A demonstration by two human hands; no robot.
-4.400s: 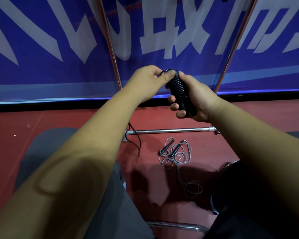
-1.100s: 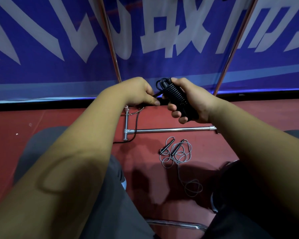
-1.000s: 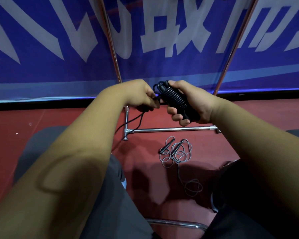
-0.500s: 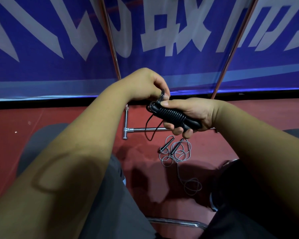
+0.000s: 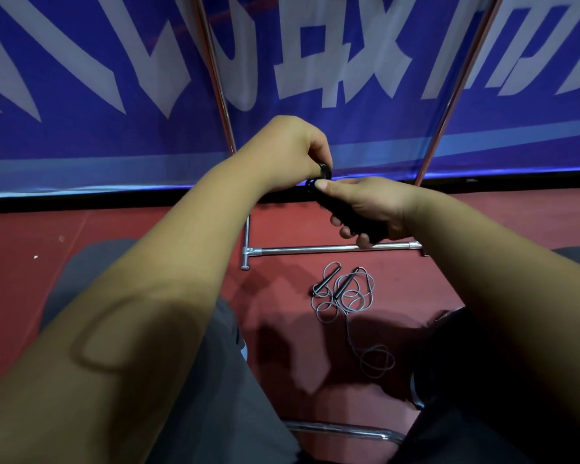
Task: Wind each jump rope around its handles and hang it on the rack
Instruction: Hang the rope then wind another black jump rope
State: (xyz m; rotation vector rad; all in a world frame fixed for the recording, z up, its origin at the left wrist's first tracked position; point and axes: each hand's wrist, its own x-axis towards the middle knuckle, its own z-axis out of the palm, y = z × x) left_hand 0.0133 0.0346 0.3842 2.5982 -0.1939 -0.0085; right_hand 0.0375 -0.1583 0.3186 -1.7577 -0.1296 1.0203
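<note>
Left hand (image 5: 287, 152): fingers curled, tips pinching the end loop of the black wound jump rope (image 5: 327, 204), which is held in the air above the red floor (image 5: 114, 229). Right hand (image 5: 370, 205): wrapped round the bundle, thumb laid along its top. Hands close together at the loop. Below: chrome metal rack bar (image 5: 315, 250). Just nearer, loose grey jump rope with black handles (image 5: 344, 296) lies on the floor.
</note>
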